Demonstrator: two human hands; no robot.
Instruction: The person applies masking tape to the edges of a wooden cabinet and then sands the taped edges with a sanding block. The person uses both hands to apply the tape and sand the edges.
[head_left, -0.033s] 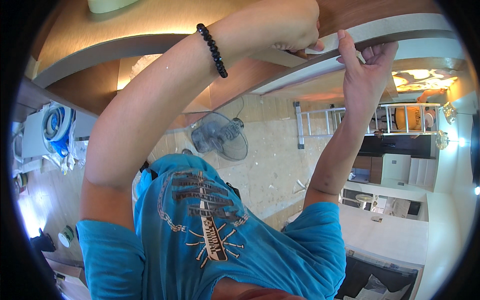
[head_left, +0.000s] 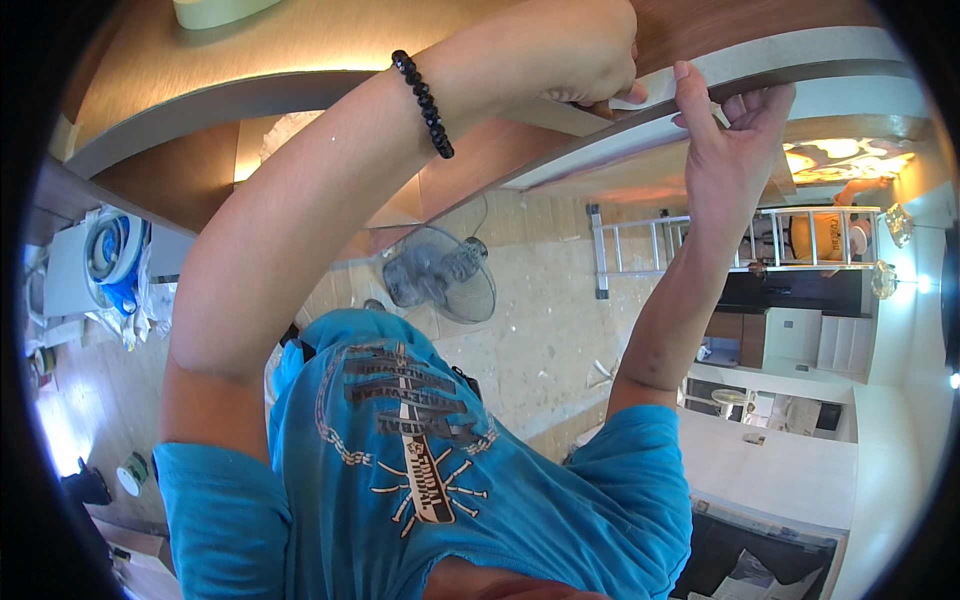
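A pale strip [head_left: 800,50] is seen at the upper right. The left hand [head_left: 598,48] is tightly curled against it; what is held cannot be told. The right hand [head_left: 735,135] is loosely cupped, thumb against the strip; any grip cannot be confirmed.

Curved edge strip [head_left: 810,54] at the grip: pale grey. Panel [head_left: 735,20] just beyond: brown wood grain. Bracelet [head_left: 427,105] behind the left hand [head_left: 590,55]: glossy black. Shirt [head_left: 560,510] below the grip: turquoise, pale bone-and-chain print. Lit panel past the right hand [head_left: 738,135]: amber-and-white swirls.
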